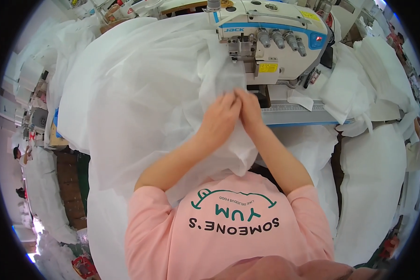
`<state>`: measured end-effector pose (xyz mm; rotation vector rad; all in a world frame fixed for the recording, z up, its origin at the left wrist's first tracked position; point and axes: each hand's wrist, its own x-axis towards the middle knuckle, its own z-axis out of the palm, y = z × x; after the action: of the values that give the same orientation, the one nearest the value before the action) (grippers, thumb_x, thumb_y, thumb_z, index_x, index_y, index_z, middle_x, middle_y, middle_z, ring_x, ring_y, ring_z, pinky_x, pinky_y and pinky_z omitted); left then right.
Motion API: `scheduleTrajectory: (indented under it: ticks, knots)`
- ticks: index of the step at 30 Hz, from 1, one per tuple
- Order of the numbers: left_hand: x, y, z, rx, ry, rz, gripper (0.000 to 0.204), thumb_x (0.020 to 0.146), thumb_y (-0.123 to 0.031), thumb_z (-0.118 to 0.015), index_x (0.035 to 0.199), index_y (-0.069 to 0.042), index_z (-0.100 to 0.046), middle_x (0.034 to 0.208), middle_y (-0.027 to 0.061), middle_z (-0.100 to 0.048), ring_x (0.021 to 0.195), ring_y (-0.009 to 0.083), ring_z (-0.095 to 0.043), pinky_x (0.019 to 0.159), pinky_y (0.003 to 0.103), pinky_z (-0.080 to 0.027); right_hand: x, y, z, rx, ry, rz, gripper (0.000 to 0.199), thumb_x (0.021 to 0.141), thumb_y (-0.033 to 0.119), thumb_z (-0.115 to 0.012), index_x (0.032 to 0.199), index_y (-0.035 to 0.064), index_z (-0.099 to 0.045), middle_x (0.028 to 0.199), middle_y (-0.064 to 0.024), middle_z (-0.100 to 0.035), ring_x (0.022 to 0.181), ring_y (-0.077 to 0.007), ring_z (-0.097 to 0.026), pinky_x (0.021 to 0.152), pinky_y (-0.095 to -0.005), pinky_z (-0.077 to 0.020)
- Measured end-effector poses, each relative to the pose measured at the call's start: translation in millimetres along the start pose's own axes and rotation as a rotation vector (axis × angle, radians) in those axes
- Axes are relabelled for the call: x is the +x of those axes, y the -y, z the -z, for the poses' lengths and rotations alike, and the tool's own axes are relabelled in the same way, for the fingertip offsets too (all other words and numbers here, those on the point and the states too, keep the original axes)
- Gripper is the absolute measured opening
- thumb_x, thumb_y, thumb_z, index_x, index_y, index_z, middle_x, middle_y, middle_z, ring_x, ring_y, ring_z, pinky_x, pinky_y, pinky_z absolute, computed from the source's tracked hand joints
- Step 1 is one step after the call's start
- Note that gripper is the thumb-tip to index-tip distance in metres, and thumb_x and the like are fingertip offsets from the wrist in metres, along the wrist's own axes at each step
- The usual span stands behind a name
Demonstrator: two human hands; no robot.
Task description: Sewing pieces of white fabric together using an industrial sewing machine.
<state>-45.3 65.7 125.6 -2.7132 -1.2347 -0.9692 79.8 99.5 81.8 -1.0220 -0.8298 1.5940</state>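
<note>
From where I stand, the left hand [221,116] and right hand [251,107] meet knuckle to knuckle over the white cloth [144,88]. Each grip looks closed in a pinch on the cloth's right edge, though the curled fingers hide the very tips. The sheet spreads wide to the left of the grip, and a fold of it drops toward the pink shirt [231,224]. Just beyond the grip sits the machine [284,21], the cloth running up beside its needle end. I'd judge the work part-way: the edge is gathered and in hand, most of the sheet lies loose, and I can't make out any finished seam, so how much is left I can't tell.
</note>
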Motion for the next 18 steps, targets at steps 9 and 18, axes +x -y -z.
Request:
scheduleTrajectory:
  ticks: [9, 18]
  knots:
    - [-0.5, 28.8, 40.7, -0.536, -0.04, 0.459, 0.023, 0.078, -0.01, -0.061, 0.1, -0.002, -0.058, 0.092, 0.0128, -0.06, 0.088, 0.0319, -0.056, 0.072, 0.036, -0.045, -12.5, 34.8, 76.8, -0.214, -0.042, 0.102, 0.032, 0.088, 0.032, -0.053, 0.104, 0.0054, -0.061, 0.087, -0.0052, -0.063, 0.071, -0.0083, -0.055, 0.065, -0.0204, -0.0431]
    - [-20.0, -50.7, -56.4, -0.533, 0.357, -0.123, 0.04, 0.08, -0.018, -0.061, 0.115, -0.003, -0.052, 0.104, 0.015, -0.059, 0.095, 0.0346, -0.055, 0.084, 0.042, -0.044, -65.8, 24.9, 76.7, -1.172, -0.216, 0.659, 0.03, 0.077, 0.016, -0.061, 0.103, 0.0012, -0.06, 0.08, -0.0117, -0.064, 0.075, -0.0304, -0.06, 0.07, -0.0386, -0.0468]
